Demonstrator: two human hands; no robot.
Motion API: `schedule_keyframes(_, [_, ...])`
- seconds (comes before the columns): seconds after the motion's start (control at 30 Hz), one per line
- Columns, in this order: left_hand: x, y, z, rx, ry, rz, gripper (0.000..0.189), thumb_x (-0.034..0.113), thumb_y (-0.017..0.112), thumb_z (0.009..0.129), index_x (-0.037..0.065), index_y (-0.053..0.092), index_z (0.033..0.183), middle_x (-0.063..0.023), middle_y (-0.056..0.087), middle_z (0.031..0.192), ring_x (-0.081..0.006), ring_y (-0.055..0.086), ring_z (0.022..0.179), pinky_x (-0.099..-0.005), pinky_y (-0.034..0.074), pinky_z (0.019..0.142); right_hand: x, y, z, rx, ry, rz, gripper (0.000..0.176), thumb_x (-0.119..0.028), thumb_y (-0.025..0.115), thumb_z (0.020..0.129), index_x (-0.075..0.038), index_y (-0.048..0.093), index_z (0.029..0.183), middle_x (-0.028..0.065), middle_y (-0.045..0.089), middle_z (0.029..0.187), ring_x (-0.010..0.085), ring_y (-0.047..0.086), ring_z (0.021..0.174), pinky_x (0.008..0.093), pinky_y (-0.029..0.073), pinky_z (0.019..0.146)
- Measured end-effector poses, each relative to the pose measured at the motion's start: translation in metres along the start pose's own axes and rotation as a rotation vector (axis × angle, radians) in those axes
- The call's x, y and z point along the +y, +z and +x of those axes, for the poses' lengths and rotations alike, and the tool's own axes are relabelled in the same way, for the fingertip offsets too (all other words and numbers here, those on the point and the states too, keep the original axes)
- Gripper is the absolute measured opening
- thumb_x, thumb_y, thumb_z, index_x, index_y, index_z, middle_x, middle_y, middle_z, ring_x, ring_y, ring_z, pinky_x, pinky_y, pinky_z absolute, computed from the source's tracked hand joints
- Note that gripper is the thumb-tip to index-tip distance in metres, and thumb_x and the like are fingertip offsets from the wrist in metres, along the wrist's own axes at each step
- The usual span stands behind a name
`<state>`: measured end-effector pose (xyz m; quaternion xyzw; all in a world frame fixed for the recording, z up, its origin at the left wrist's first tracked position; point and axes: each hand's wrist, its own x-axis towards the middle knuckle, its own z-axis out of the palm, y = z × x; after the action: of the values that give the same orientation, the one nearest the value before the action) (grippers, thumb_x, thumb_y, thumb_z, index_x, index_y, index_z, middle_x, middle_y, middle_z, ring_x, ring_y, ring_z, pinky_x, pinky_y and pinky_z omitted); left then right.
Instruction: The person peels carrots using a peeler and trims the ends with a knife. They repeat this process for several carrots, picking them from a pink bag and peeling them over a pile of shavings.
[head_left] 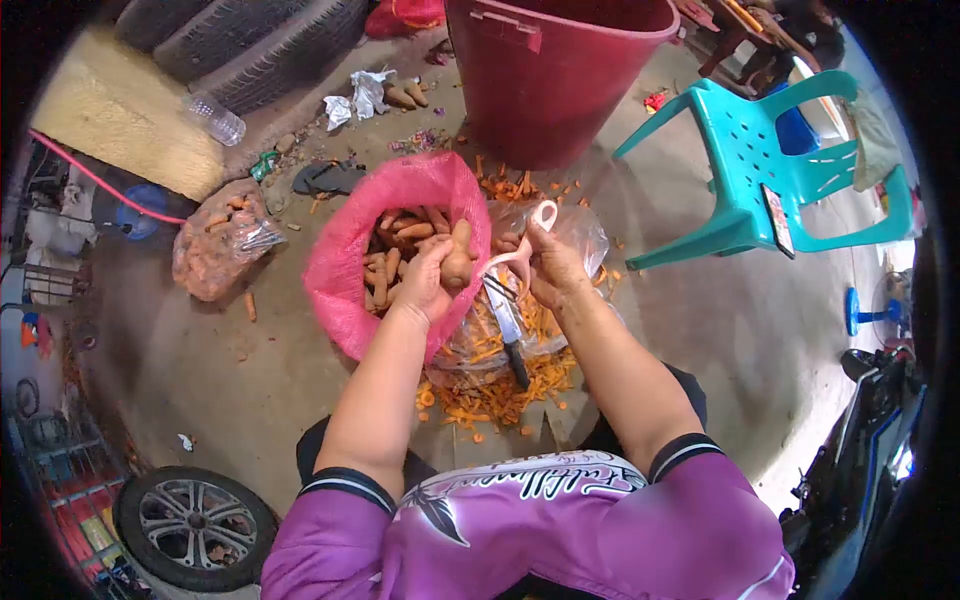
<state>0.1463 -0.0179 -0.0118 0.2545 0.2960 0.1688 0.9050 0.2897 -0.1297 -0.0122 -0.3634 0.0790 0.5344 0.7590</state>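
Note:
My left hand [425,283] is closed around a thick brownish carrot [459,265], held upright in front of me. A white-pink peeler [520,256] is gripped in my right hand [558,270], its head turned toward the carrot with a small gap between them. Left of the carrot stands an open pink mesh sack [330,270] with many unpeeled carrots [388,262] inside. Below my hands, a kitchen knife [505,320] with a black handle lies on a clear plastic bag [465,345]. Orange peelings [490,400] are scattered around it.
A large red tub [560,90] stands ahead. To the right is a teal plastic chair [740,150] with a phone-like object [777,220] on its seat. A filled plastic bag [215,255] sits left, a car wheel [196,525] lower left, a motorcycle [870,450] lower right.

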Motion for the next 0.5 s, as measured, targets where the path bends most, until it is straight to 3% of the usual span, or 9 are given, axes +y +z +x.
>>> schedule_keyframes(0.1, [-0.006,0.037,-0.049,-0.001,0.022,-0.154,0.029,0.014,0.044,0.083,0.01,0.043,0.112,-0.0074,0.052,0.097,-0.0185,0.053,0.087,-0.0301,0.047,0.071,-0.013,0.026,-0.042,0.016,-0.003,0.074,0.026,-0.021,0.051,0.084,-0.001,0.042,0.097,0.0162,0.054,0.084,0.0252,0.055,0.078,0.0383,0.049,0.069])
schedule_keyframes(0.13, [-0.009,0.055,-0.073,0.139,0.013,-0.174,0.033,0.017,0.042,0.085,0.009,0.04,0.117,-0.0063,0.051,0.103,-0.0184,0.052,0.091,-0.0306,0.046,0.073,-0.016,0.028,-0.054,-0.013,-0.012,0.062,0.027,-0.022,0.051,0.084,-0.001,0.041,0.097,0.0158,0.053,0.086,0.025,0.055,0.078,0.0384,0.05,0.069])
schedule_keyframes(0.23, [-0.025,0.051,-0.113,-0.051,-0.155,-0.259,0.032,0.022,0.039,0.087,0.011,0.04,0.117,-0.0066,0.05,0.104,-0.0192,0.052,0.091,-0.033,0.046,0.074,-0.02,0.03,-0.087,-0.043,-0.043,0.025,0.028,-0.024,0.051,0.084,-0.002,0.041,0.097,0.015,0.053,0.089,0.0247,0.055,0.079,0.0387,0.05,0.068])
schedule_keyframes(0.3, [-0.04,0.045,-0.125,-0.05,-0.215,-0.264,0.032,0.031,0.035,0.089,0.014,0.042,0.115,-0.0057,0.051,0.102,-0.0188,0.052,0.089,-0.0347,0.045,0.073,-0.021,0.036,-0.11,0.003,-0.074,-0.011,0.028,-0.026,0.051,0.084,-0.002,0.042,0.095,0.0146,0.053,0.09,0.0246,0.055,0.08,0.0388,0.05,0.068])
schedule_keyframes(0.37, [-0.053,0.038,-0.127,-0.086,-0.236,-0.278,0.031,0.033,0.034,0.089,0.016,0.043,0.114,-0.0051,0.052,0.101,-0.0185,0.052,0.088,-0.0351,0.044,0.072,-0.014,0.037,-0.119,0.009,-0.096,-0.068,0.025,-0.028,0.052,0.083,-0.003,0.046,0.088,0.0104,0.056,0.078,0.0212,0.056,0.072,0.034,0.049,0.063])
schedule_keyframes(0.4, [-0.059,0.046,-0.125,0.07,-0.203,-0.272,0.039,0.037,0.033,0.088,0.01,0.043,0.115,-0.0069,0.053,0.102,-0.02,0.052,0.091,-0.0372,0.043,0.077,-0.006,0.029,-0.116,-0.009,-0.071,-0.087,0.025,-0.028,0.053,0.083,-0.004,0.047,0.086,0.0094,0.056,0.075,0.0202,0.057,0.07,0.0326,0.049,0.061])
schedule_keyframes(0.5, [-0.064,0.049,-0.121,0.133,-0.242,-0.241,0.039,0.039,0.034,0.087,0.01,0.047,0.11,-0.0068,0.055,0.1,-0.0195,0.052,0.09,-0.0354,0.043,0.074,0.008,0.038,-0.122,-0.011,-0.063,-0.183,0.023,-0.025,0.056,0.081,-0.004,0.051,0.085,0.0069,0.056,0.069,0.015,0.055,0.058,0.0271,0.048,0.054])
